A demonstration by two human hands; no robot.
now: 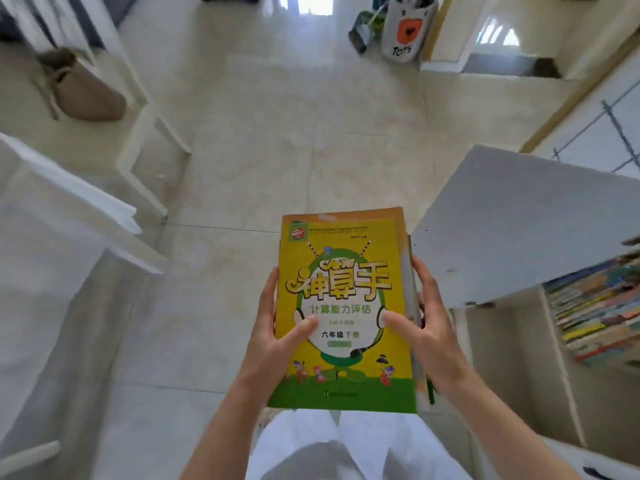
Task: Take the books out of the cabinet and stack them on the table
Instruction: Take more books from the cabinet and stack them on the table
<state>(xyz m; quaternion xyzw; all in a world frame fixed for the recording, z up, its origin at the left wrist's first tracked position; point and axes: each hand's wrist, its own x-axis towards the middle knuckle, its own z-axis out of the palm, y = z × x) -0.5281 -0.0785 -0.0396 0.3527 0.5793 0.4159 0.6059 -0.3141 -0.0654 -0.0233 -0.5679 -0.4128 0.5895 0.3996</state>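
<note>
Two hands clamped on small stack of yellow-and-green paperback workbooks (343,306): left hand (277,337) and right hand (426,327) at opposite long edges, thumbs on cover. Long axis pointing away from body; white cabinet with remaining books (519,216) at right.

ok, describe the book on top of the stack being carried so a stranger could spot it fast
Look low in the middle of the view, above the white trousers, where the left hand and right hand hold a small stack. The top book faces up: yellow cover, green oval, big cartoon lettering.
</note>
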